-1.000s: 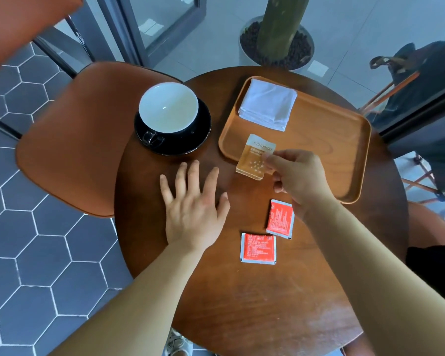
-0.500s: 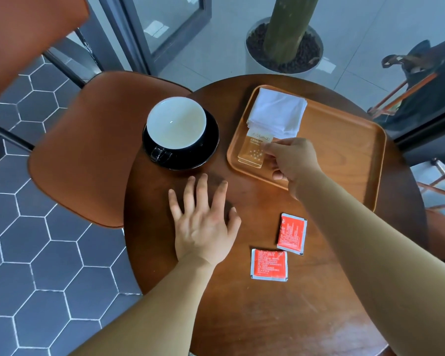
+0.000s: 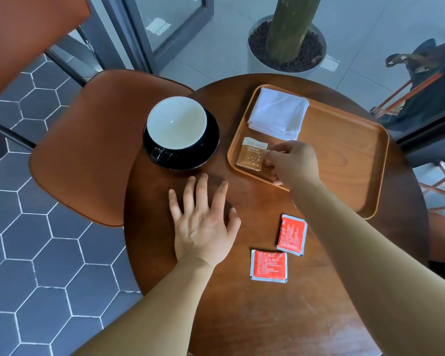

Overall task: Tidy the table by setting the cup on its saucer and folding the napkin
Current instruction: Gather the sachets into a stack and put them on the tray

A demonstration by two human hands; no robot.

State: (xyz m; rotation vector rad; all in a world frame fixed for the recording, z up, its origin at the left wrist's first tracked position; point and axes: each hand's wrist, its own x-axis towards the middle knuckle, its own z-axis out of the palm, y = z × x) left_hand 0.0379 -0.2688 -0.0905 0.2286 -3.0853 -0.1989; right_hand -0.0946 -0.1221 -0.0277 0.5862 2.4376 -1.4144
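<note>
The right hand (image 3: 290, 163) has carried its pinched sachet (image 3: 251, 156) onto the tray (image 3: 344, 160), upper right. The left hand (image 3: 203, 227) lies flat, empty. Tidying seems nearly done.

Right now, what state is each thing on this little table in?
cup: upright, looks empty, on its saucer.
saucer: on the table, under the cup.
napkin: folded, in the tray.
brown packet: pinched by the right hand, over the tray.
red packets: both flat on the table.
left hand: flat on the table, fingers spread.
</note>
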